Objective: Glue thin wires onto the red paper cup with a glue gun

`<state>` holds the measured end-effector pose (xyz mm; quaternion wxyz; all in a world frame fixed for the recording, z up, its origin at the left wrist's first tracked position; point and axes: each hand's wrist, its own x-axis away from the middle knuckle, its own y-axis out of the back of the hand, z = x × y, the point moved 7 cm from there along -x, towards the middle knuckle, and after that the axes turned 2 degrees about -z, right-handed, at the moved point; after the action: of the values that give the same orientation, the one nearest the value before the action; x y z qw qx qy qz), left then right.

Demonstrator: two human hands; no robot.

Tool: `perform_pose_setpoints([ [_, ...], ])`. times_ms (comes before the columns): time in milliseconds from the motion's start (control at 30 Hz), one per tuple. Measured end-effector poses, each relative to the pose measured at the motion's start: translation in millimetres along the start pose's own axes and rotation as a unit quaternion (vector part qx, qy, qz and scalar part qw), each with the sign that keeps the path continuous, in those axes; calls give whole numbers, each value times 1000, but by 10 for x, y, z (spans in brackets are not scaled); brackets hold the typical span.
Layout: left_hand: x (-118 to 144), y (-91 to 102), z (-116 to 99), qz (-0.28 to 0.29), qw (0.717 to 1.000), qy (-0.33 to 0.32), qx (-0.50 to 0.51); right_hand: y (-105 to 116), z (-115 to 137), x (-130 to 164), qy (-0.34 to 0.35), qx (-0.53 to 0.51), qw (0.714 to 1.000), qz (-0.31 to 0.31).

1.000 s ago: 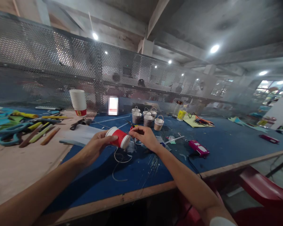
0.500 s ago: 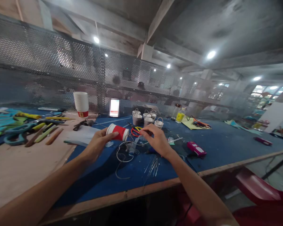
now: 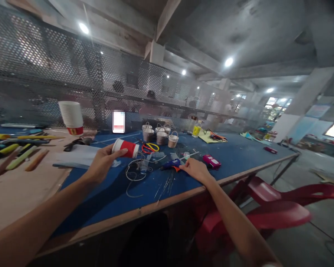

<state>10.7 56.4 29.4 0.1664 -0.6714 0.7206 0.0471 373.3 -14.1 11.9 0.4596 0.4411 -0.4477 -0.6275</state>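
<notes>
red cup point(image 3: 130, 148) well back from table edge point(image 3: 139, 210)

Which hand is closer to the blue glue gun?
Right. The right hand is right beside the blue glue gun; the left hand is farther left, holding a paper cup.

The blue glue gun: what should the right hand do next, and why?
Probably get the right hand firmly around the blue glue gun, because that hand is right at it, while the left hand holds the paper cup.
</notes>
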Motion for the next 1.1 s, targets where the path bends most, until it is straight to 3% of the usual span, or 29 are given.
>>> perform_pose_setpoints([
  [167, 22, -24, -30, 13, 1000, -4, -8, -134, -31, -171, 28, -46, 998, 44],
  [433, 44, -7, -81, -2, 1000, 3, 26, -94, -16, -185, 75, -224, 971, 25],
  [500, 37, 2, -75, -6, 999, 12, 34, -47, 90, -166, 82, -362, 928, 44],
  [567, 34, 3, -66, -5, 999, 21, 45, 6, 264, -153, 85, -529, 841, 74],
  [633, 40, -2, -60, -3, 998, 30, 55, 84, 464, -160, 90, -630, 767, 80],
  [667, 47, -6, -62, -2, 998, 33, 59, 124, 576, -169, 98, -660, 740, 82],
  [733, 65, -7, -68, -8, 997, 40, 59, 189, 825, -196, 127, -680, 715, 102],
  [933, 69, 63, -24, -50, 996, 63, 26, 361, 1283, -391, 216, -634, 742, 27],
  [1100, 25, 119, 71, -50, 997, 62, 7, 175, 1333, -529, 213, -613, 761, 14],
])
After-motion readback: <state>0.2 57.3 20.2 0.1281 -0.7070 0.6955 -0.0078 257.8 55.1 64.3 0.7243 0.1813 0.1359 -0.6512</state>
